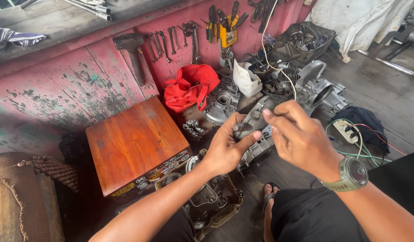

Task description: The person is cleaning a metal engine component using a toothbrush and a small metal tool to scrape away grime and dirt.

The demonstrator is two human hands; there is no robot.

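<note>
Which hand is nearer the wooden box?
Left. The left hand grips the grey engine casing just right of the wooden box; the right hand is farther right.

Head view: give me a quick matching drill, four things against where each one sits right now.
Things:
1. metal engine part
2. red bag
3. wrenches
4. green watch

Places:
A. hanging on the pink wall
B. on the right wrist
C. held in the left hand
D. on the floor against the wall, beside the wooden box

Pairs: 1-C, 2-D, 3-A, 4-B
</note>
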